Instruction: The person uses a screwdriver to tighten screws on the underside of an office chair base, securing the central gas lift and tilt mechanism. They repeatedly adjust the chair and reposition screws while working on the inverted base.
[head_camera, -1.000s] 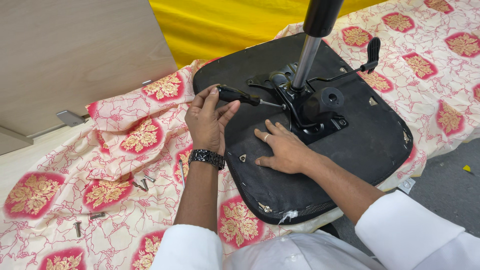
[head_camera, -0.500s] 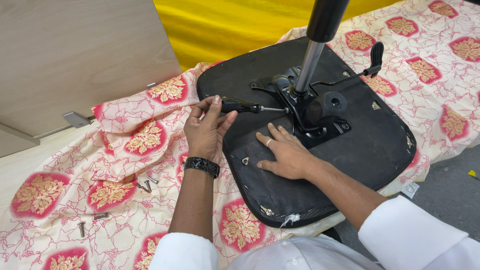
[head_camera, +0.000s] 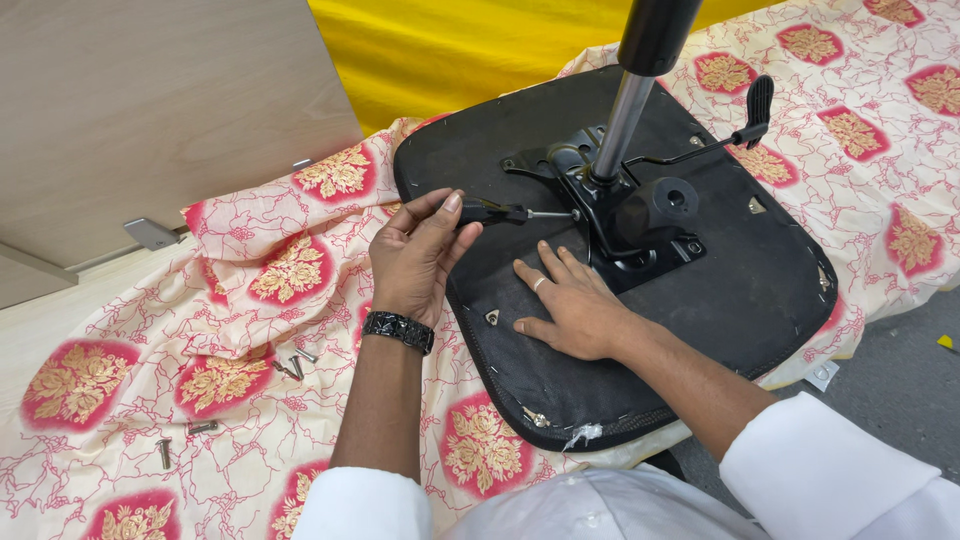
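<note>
A black office-chair seat (head_camera: 760, 290) lies upside down on a patterned cloth. Its metal tilt mechanism (head_camera: 640, 225) and gas cylinder (head_camera: 630, 100) stick up toward the camera, with a lever (head_camera: 735, 130) reaching right. My left hand (head_camera: 415, 255), with a black watch at the wrist, grips the handle of a screwdriver (head_camera: 505, 213). Its tip points right at the mechanism's left edge. My right hand (head_camera: 565, 305) rests flat on the seat's underside just below the mechanism, fingers spread, a ring on one finger.
Loose screws lie on the cloth at left (head_camera: 290, 365) and lower left (head_camera: 180, 440). A light wooden panel (head_camera: 150, 110) stands at the upper left, a yellow sheet (head_camera: 480, 50) behind the seat. Grey floor (head_camera: 900, 390) shows at the right.
The view has shifted a little. My left hand keeps the screwdriver at the mechanism and my right hand stays flat on the seat.
</note>
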